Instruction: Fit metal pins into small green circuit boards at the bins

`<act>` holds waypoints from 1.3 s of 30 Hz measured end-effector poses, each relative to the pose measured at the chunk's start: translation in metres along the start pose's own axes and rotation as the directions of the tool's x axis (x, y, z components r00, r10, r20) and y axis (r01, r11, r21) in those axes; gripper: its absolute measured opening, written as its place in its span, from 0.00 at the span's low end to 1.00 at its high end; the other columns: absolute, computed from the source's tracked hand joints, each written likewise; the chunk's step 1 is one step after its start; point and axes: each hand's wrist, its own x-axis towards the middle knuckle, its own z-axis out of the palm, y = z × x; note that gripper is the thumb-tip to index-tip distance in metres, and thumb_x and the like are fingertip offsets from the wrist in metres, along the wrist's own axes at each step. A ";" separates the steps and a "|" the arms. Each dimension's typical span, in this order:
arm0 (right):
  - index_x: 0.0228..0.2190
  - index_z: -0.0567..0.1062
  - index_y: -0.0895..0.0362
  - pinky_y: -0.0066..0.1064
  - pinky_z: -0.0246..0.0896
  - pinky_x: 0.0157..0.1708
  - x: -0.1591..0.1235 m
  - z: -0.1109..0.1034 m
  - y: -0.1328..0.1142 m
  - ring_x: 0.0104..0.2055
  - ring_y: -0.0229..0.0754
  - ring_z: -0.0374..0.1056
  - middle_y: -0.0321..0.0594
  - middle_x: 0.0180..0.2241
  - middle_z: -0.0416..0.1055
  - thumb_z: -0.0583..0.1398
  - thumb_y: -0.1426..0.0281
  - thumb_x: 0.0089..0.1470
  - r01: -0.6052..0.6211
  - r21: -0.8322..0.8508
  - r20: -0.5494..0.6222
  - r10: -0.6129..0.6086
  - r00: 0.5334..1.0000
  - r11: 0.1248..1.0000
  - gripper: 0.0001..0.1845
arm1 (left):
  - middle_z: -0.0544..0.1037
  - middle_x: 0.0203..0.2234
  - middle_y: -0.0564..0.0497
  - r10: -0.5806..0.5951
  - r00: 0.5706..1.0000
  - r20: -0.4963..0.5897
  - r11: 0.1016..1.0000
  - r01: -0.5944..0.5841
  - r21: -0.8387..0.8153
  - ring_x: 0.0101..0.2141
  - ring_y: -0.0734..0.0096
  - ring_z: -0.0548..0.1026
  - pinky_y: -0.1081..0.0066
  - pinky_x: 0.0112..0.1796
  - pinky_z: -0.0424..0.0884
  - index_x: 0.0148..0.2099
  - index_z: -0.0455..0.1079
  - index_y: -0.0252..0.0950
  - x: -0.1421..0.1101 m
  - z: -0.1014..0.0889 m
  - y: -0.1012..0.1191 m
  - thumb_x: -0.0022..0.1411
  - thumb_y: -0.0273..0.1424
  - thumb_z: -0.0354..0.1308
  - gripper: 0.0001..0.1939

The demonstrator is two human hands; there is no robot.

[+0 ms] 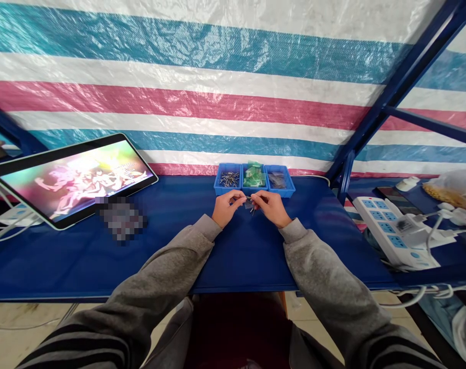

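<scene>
My left hand (229, 206) and my right hand (271, 206) meet just in front of the blue bins, both with fingers pinched. Between their fingertips is a small clear plastic bag (249, 203), partly hidden by the fingers. A thin metal piece shows beneath my right fingertips, too small to make out well. Behind my hands, the left blue bin (217, 185) holds many loose metal screws (229, 179). Green packets (255, 175) fill the middle bin, and small clear bags (278, 180) lie in the right one.
A tablet (83, 177) playing a picture leans at the left, with a blurred-out patch beside it. At the right are a white power strip (394, 233) with plugs and a dark phone (395, 200). A striped tarp (233, 102) hangs behind the blue table (171, 225).
</scene>
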 end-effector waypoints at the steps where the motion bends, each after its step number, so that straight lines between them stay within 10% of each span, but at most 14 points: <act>1: 0.29 0.75 0.56 0.30 0.65 0.27 0.000 0.000 0.000 0.23 0.39 0.69 0.37 0.23 0.72 0.59 0.53 0.55 -0.002 0.018 0.000 0.002 1.000 1.000 0.18 | 0.75 0.26 0.52 -0.007 1.000 -0.001 1.000 0.007 -0.001 0.25 0.74 0.71 0.74 0.27 0.69 0.34 0.72 0.35 0.000 0.000 0.000 0.61 0.44 0.58 0.16; 29: 0.32 0.76 0.55 0.33 0.69 0.28 0.001 0.002 0.002 0.26 0.41 0.71 0.41 0.30 0.75 0.63 0.55 0.51 0.017 0.017 -0.002 -0.017 1.000 1.000 0.16 | 0.72 0.17 0.53 -0.106 0.994 -0.027 0.990 0.103 -0.099 0.18 0.77 0.68 0.76 0.20 0.65 0.26 0.71 0.33 0.001 0.001 0.006 0.60 0.45 0.59 0.20; 39: 0.30 0.76 0.55 0.33 0.68 0.27 0.001 0.002 0.004 0.24 0.41 0.70 0.39 0.26 0.75 0.60 0.54 0.54 -0.004 0.003 0.035 0.004 0.999 1.000 0.17 | 0.80 0.28 0.47 -0.052 0.994 -0.094 0.994 0.042 -0.100 0.25 0.71 0.75 0.73 0.24 0.72 0.33 0.77 0.33 0.000 0.003 0.000 0.56 0.44 0.63 0.17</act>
